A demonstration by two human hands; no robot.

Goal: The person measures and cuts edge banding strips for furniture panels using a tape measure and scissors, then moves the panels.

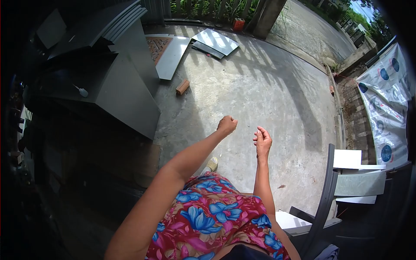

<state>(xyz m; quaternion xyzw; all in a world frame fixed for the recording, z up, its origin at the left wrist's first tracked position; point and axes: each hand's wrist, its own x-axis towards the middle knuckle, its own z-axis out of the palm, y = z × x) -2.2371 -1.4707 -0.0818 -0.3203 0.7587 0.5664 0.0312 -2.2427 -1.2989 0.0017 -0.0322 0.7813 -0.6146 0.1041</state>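
Note:
My left hand is held out in front of my body above the concrete floor, its fingers curled into a fist. What it holds, if anything, is hidden. A short way to its right, my right hand is raised with the fingers loosely bent and slightly apart, and nothing shows in it. The two hands do not touch each other. Under them lies the sunlit concrete floor. A yellowish slipper on one foot shows below my left forearm, beside the hem of my flowered clothing.
A large grey cabinet-like box stands at the left. Flat panels and a reddish brick lie on the floor ahead. Stacked boards lean at the right, near a printed plastic sheet. An orange block sits by the fence.

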